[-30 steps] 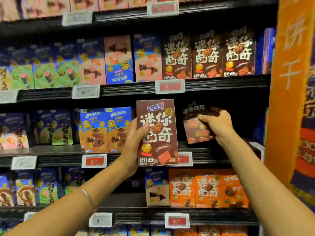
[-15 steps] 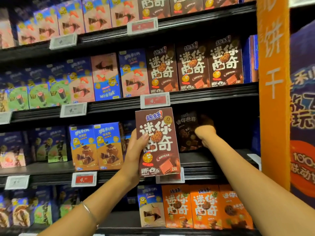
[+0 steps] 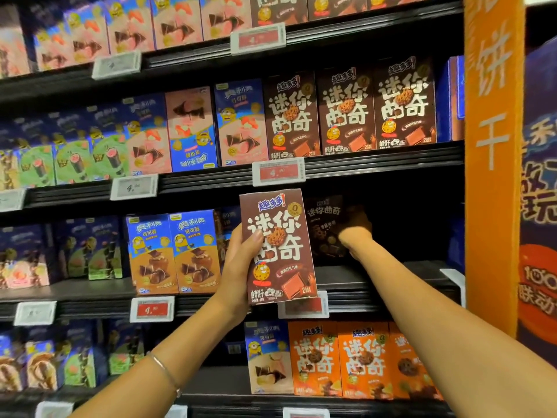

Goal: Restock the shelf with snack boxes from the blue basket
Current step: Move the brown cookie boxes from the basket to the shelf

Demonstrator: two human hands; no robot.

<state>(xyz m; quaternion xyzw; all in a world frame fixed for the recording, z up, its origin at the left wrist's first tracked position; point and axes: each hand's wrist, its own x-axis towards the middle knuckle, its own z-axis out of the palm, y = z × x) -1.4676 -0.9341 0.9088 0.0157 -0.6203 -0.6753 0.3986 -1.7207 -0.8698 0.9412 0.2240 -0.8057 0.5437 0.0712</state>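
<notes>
Holding brown cookie box (image 3: 278, 247) upright in our L hand (image 3: 241, 263); R hand (image 3: 355, 233) pushes dark box (image 3: 324, 227) deep right, grip unclear.

Left hand (image 3: 241, 267) raised, grip closed (thumb forward); right hand (image 3: 355, 233) outstretched.

I see a brown snack box (image 3: 278, 247) upright, front facing me, held before the shelf (image 3: 376, 274) edge. A second brown box (image 3: 324, 227) stands deep in the shelf's dark gap, just right of it.
</notes>
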